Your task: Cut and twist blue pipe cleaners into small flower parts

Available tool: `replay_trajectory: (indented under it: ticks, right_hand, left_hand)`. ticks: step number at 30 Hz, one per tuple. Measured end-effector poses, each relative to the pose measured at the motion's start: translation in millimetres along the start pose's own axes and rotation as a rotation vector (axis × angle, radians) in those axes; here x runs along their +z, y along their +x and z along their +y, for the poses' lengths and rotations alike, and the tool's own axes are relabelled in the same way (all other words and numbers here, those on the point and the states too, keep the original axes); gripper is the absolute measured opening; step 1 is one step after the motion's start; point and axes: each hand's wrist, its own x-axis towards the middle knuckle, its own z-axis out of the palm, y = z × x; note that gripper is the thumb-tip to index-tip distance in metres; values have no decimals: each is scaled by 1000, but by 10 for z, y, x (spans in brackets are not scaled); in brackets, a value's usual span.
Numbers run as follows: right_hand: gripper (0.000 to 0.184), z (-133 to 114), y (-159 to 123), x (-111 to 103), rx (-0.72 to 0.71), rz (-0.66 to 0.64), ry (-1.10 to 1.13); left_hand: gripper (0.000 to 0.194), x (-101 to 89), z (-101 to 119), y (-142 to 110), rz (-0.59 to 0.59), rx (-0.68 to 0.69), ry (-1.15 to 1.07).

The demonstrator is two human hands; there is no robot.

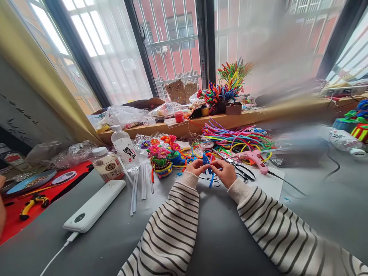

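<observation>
Two hands are working above the worktop point(97, 245): the left hand point(197, 167) and the right hand point(225, 172) are pinching the blue piece point(206, 159) between them, each grip clamped on it at the fingertips. One loose end is hanging below the fingers. Good practice, in judgement, is bracing the piece with one grip while the other is shaping it in small, even turns. The scissors point(244, 169) and glue gun point(260, 163) are lying near the right hand, whose knuckles should be clearing both.
</observation>
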Motion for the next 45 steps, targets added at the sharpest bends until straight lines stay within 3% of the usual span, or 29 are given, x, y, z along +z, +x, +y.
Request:
replay_trajectory:
  ticks: [5, 13, 17, 28, 36, 45]
  right_hand:
    - [22, -46, 1, -31, -20, 3, -1]
    - [26, -16, 36, -89, -37, -36, 44]
    - [26, 10, 54, -92, -45, -54, 114]
    - [22, -1, 76, -71, 129, -66, 446]
    - [25, -29, 76, -82, 102, -94, 407]
    - [24, 11, 65, -59, 76, 12, 326]
  left_hand:
    - [26, -27, -20, 1, 12, 5, 19]
    - [27, -14, -30, -33, -142, -17, 14]
    - [31, -21, -30, -32, -147, -35, 24]
    - [30, -33, 42, -59, -71, -90, 52]
    - [33, -16, 55, -66, -68, -111, 2]
    - [30, 4, 24, -61, -104, -98, 35]
